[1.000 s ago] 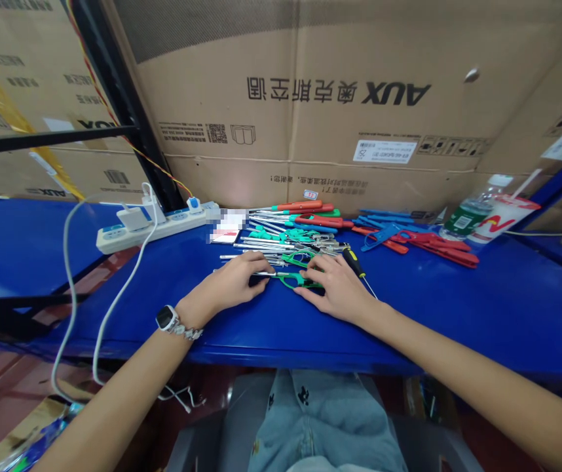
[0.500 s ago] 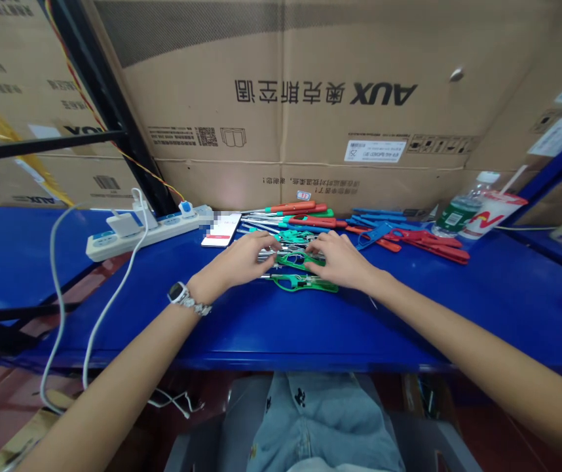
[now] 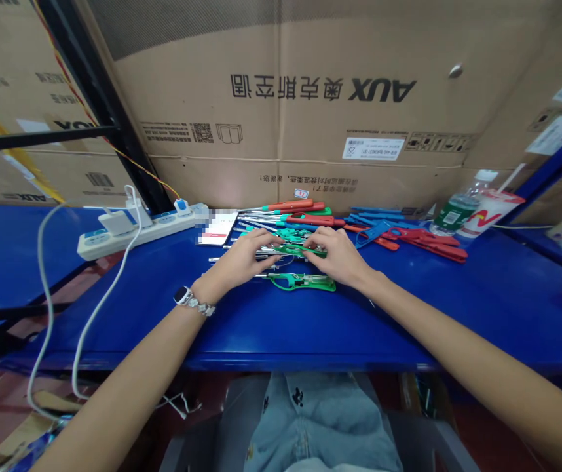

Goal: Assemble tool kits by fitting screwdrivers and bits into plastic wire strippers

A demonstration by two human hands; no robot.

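Observation:
Over the middle of the blue table, my left hand (image 3: 247, 257) has its thumb and fingers closed about the metal-rod end of a long-necked green lighter (image 3: 295, 249). My right hand (image 3: 340, 257) pinches the green handle end; fingertips partly cover it. A thin wire hangs below the lighter. Just nearer to me, an open-shelled green lighter (image 3: 301, 282) lies flat, its inner parts showing. More teal-green lighter pieces (image 3: 291, 234) with metal rods lie right behind my fingers.
Behind lie red-handled lighters (image 3: 310, 220), red shells (image 3: 431, 244) and blue shells (image 3: 376, 229). A phone (image 3: 218, 228) and power strip (image 3: 114, 244) stand left; a bottle (image 3: 455, 208) and paper cup (image 3: 490, 213) right. A large carton (image 3: 281, 52) backs the table (image 3: 320, 328).
Both hands have lifted the green lighter slightly off the row and turned it. The open-shelled lighter in front stays put. The view has shifted a little.

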